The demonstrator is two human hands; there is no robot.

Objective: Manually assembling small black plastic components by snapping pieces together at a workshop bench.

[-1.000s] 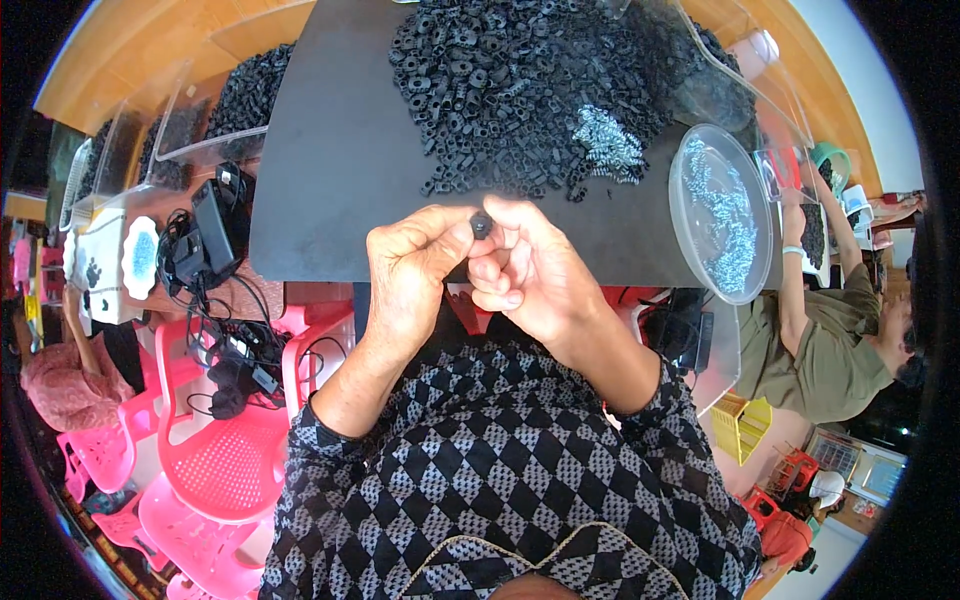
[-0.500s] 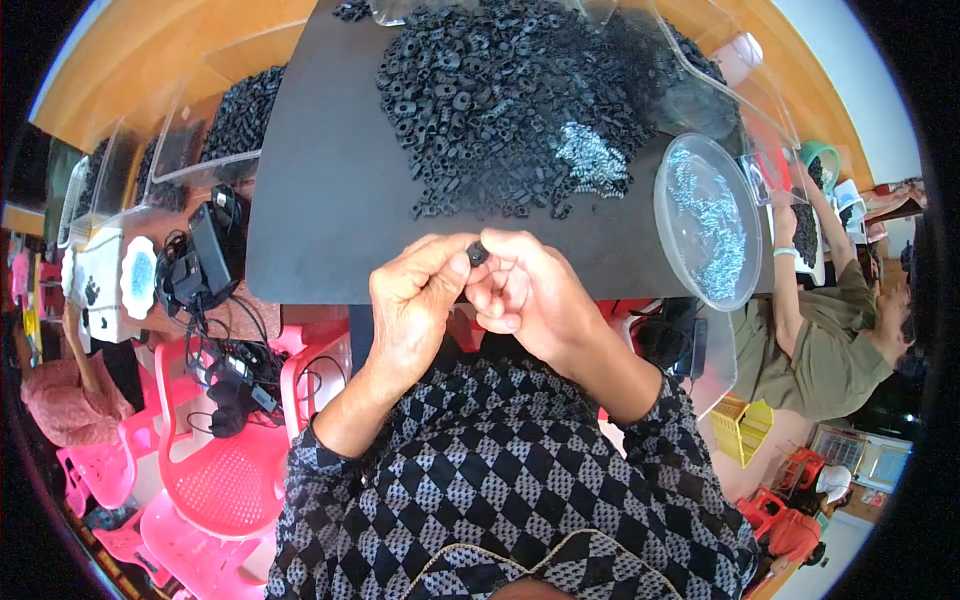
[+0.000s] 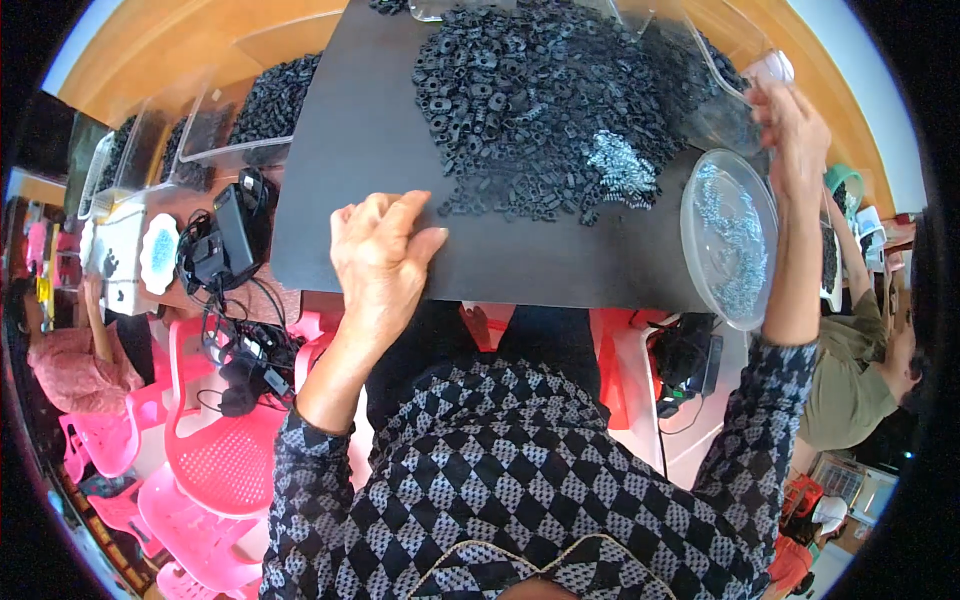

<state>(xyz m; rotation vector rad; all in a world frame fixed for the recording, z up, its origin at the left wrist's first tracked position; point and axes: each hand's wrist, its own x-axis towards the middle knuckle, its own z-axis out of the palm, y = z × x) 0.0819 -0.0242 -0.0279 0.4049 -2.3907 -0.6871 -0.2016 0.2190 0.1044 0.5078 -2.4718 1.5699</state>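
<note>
Hovering left hand over dark table, fingers loosely parted; right hand beyond clear dish, grasp unclear.

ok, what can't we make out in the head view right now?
All head view:
- Left hand: palm hidden by the back of the hand; can't tell if it holds anything.
- Right hand: fingertips blurred; any small grip is unclear.
- Black parts: lower ones buried under upper ones.
- Springs in the dish: too small and overlapped to count.
- Table: far end cut off by the top edge.
</note>
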